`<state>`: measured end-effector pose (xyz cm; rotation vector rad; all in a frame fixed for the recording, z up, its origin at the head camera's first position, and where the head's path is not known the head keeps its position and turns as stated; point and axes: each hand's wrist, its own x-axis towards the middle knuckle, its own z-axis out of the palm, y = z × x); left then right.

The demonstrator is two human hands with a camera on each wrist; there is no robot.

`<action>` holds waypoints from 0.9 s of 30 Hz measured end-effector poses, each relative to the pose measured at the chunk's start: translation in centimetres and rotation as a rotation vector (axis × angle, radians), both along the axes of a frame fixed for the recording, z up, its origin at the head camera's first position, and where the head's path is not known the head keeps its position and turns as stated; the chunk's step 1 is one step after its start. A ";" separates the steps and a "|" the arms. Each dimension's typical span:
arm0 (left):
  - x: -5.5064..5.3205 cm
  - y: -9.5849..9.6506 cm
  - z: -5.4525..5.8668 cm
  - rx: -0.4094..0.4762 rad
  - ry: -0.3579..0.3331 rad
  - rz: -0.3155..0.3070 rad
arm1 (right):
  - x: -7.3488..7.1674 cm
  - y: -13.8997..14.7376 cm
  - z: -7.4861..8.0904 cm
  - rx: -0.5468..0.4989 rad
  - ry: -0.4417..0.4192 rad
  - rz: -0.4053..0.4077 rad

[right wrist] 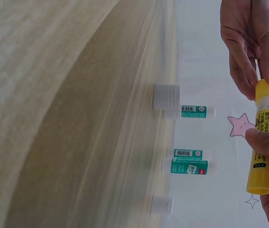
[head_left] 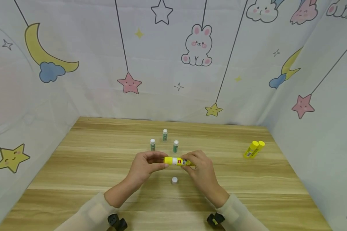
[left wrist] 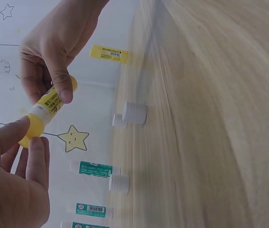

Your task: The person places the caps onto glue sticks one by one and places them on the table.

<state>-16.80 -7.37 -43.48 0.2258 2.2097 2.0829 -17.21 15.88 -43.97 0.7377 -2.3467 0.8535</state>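
Observation:
Both hands hold a yellow glue stick [head_left: 176, 161] level above the table, one at each end. My left hand [head_left: 143, 165] pinches its yellow cap [right wrist: 265, 90] between thumb and fingers. Around the body at the other end, my right hand [head_left: 200, 166] has its thumb and fingers curled. A white band [left wrist: 40, 114] shows between the cap and the labelled body. Below the hands, a small white cap [head_left: 174, 180] stands on the table. More white caps, a larger one [left wrist: 134, 113] among them, show in the wrist views; the hands hide these in the head view.
Beyond the hands, several small green glue sticks with white caps stand upright, one of them [head_left: 164, 135] farthest back. Two yellow glue sticks [head_left: 250, 149] stand side by side at the right of the wooden table [head_left: 104, 134]. A printed white curtain [head_left: 98, 96] encloses the back and sides.

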 end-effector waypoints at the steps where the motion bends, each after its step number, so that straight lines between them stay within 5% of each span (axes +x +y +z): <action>1: 0.0 0.0 0.0 -0.001 0.001 0.000 | 0.0 0.0 0.0 -0.002 0.005 0.002; 27: 0.1 0.3 -0.3 0.003 0.034 -0.013 | 0.1 -0.3 -0.3 -0.020 0.046 0.019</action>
